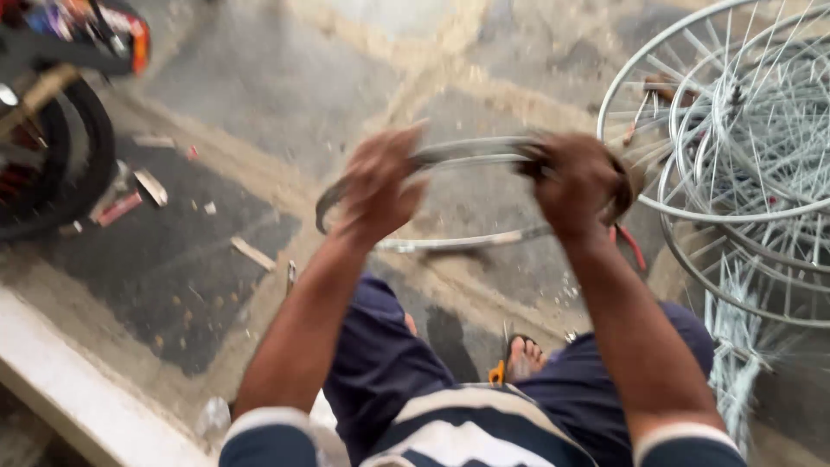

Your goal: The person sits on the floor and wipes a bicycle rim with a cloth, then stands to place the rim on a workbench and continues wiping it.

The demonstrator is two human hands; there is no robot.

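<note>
A bare metal wheel rim (pixel 467 156), grey and without spokes, is held out level in front of me above the stone floor. My left hand (pixel 380 186) grips its left side and my right hand (pixel 579 182) grips its far right part. Both hands are blurred by motion. The near arc of the rim (pixel 458 242) shows between my forearms. My knees in dark blue shorts and one sandalled foot (pixel 523 355) are below.
Several spoked silver wheels (pixel 743 147) lean stacked at the right. A bicycle's black tyre (pixel 82 164) stands at the upper left. Small scraps (pixel 251 252) and a red strip (pixel 119 207) lie on the floor. A pale step edge (pixel 78 389) runs along the lower left.
</note>
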